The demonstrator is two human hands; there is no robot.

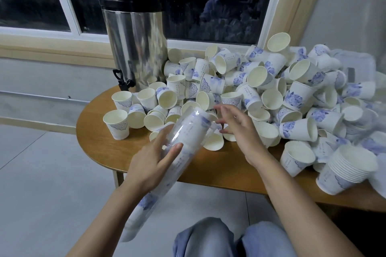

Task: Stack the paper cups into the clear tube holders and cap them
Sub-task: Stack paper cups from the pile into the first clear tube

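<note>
Head view: at centre frame the left hand (150, 165) grips a clear tube (192, 129) packed with cups, tilted from lower left up toward the middle. The right hand (238, 127) hovers just beside its upper end, fingers spread, holding nothing. Filling looks nearly done; next comes one more cup or a cap, which I cannot spot. Loose cups (271, 89) crowd the table (100, 144) rightward; a nested stack (346, 169) sits lower right, a metal urn (133, 48) upper left.
</note>
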